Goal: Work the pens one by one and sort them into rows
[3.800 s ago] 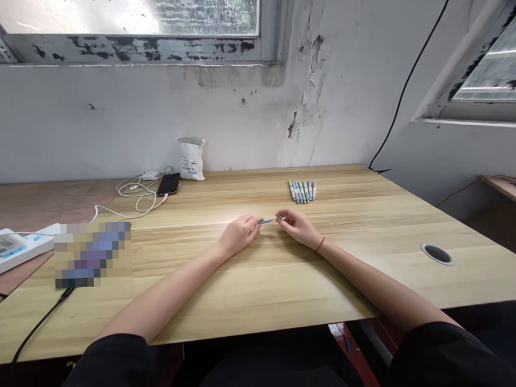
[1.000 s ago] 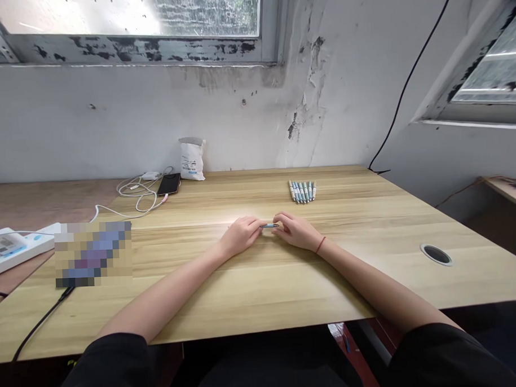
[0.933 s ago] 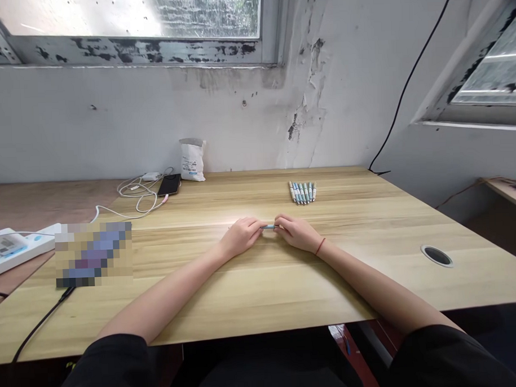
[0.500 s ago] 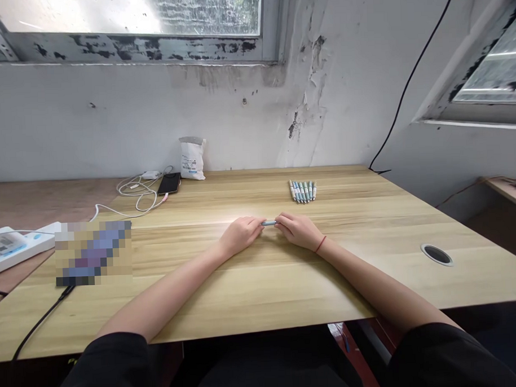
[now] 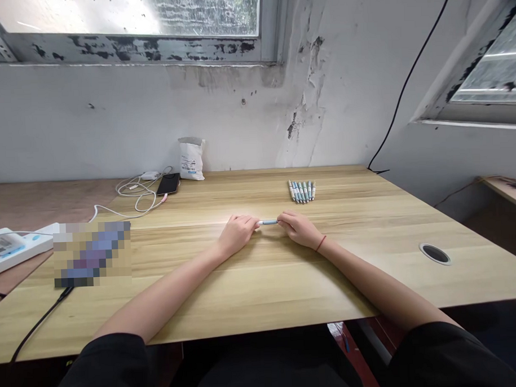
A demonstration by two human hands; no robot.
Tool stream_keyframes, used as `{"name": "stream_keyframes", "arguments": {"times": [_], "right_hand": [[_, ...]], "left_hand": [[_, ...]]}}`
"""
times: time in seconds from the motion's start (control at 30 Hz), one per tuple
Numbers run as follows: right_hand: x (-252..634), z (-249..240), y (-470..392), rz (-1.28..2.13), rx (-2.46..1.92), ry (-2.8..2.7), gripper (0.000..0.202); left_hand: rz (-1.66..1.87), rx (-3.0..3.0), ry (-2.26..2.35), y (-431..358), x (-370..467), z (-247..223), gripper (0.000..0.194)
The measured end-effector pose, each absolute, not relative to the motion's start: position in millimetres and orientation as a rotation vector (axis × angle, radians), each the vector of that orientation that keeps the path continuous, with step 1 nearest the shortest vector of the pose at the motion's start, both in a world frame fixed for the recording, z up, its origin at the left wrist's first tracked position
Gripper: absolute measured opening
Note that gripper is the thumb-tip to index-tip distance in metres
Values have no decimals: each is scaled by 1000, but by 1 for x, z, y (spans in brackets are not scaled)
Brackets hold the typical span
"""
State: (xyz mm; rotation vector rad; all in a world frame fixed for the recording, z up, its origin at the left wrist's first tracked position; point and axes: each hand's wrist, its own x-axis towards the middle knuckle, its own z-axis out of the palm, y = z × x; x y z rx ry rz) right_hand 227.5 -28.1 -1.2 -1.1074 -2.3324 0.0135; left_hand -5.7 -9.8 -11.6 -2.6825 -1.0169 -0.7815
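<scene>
A slim pen (image 5: 269, 222), blue-grey with a white left part, lies level between my two hands just above the table (image 5: 253, 295). My left hand (image 5: 239, 232) has its fingertips closed on the white end. At the opposite end, my right hand (image 5: 300, 228) pinches the pen with thumb and fingers; a thin red string circles that wrist. The tips of the pen are hidden by my fingers. Beyond my right hand, several similar pens (image 5: 302, 191) in blue, green and cream lie side by side in a row.
To the left are a pixelated dark device (image 5: 93, 254) with a black cable, a white power strip (image 5: 27, 247), a black phone (image 5: 168, 183) and a coiled white cable (image 5: 133, 186). A white packet (image 5: 192, 158) leans by the wall. At right is a round cable hole (image 5: 435, 254).
My hands have moved slightly apart, my left one shifting left. More of the pen now shows between them, including its white part. The row of pens has stayed put.
</scene>
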Motion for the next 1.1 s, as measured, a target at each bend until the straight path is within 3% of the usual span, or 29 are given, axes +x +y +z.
{"name": "stream_keyframes", "arguments": {"times": [0.13, 0.37, 0.57, 0.7, 0.87, 1.0, 1.1], "right_hand": [[225, -5, -28, 132, -1157, -2358, 23], [221, -2, -28, -300, -1213, -2478, 23], [222, -3, -31, -7, -1265, -2454, 24], [227, -1, -26, -63, -1340, -2410, 26], [271, 6, 2, 8, -1631, -1913, 29], [327, 4, 21, 61, -2098, -1290, 50], [351, -3, 28, 76, -2345, -1239, 50]], "left_hand": [[-793, -2620, -999, -11, -5, -12, 20], [-813, -2612, -1021, -12, -4, -12, 21], [-803, -2604, -997, -14, -3, -11, 22], [-833, -2558, -969, -17, -3, -8, 24], [-879, -2553, -883, -18, -2, -8, 43], [-871, -2637, -878, -14, -2, -12, 35], [-821, -2708, -921, -11, -2, -13, 26]]}}
